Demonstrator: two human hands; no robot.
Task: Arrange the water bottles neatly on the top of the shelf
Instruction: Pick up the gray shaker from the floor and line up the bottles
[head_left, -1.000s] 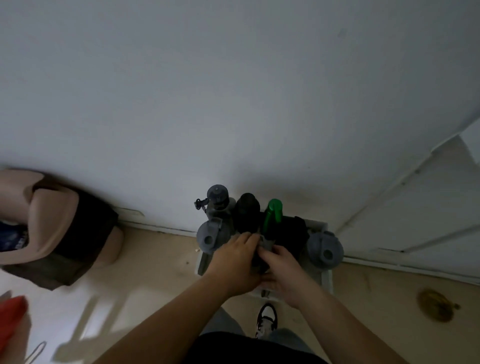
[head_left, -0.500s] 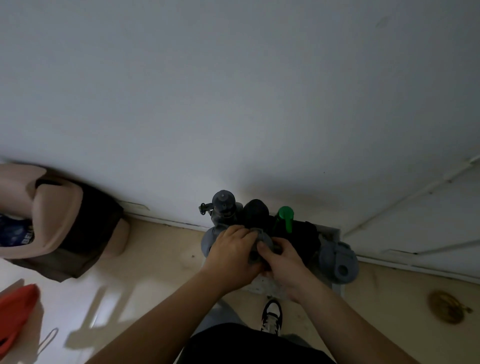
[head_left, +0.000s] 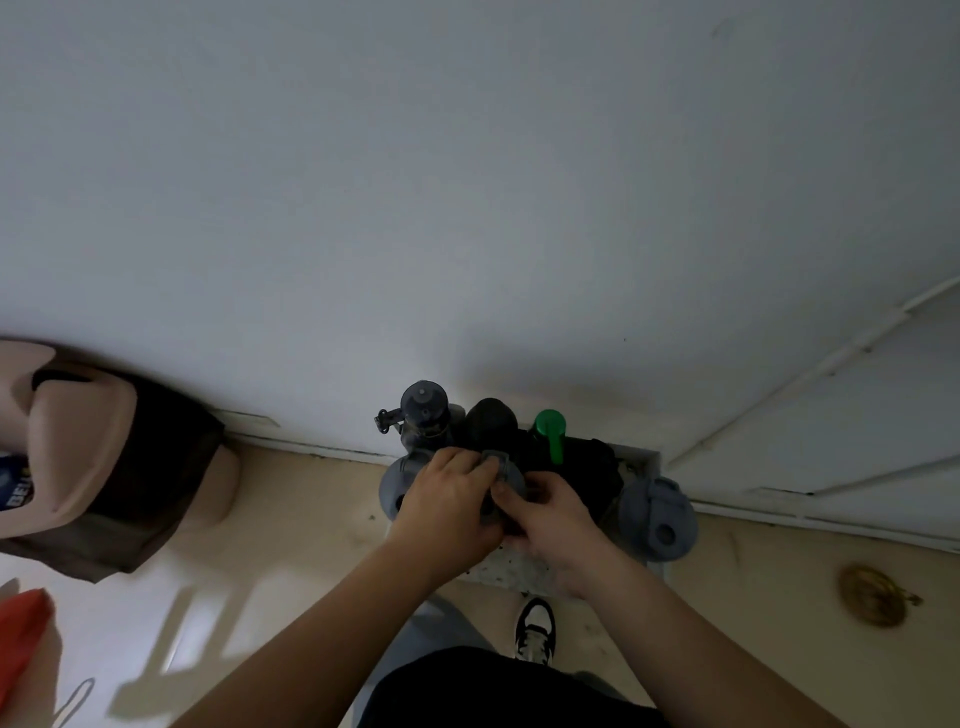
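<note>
Several water bottles stand on the white shelf top against the wall. At the back are a dark grey-lidded bottle, a black bottle and a green-capped bottle. A grey-lidded bottle stands at the front right, another at the front left. Between them a grey-lidded bottle is gripped by both hands: my left hand wraps its left side, my right hand its right. Its body is hidden by my fingers.
A pink and brown bin stands on the floor to the left, a red object at the lower left edge. A white door is at the right, a brass floor fitting below it. My shoe shows under the shelf.
Both hands have stayed closed on the middle grey-lidded bottle, shifting it slightly back toward the black bottle. The camera view has tilted a little; other bottles have not moved.
</note>
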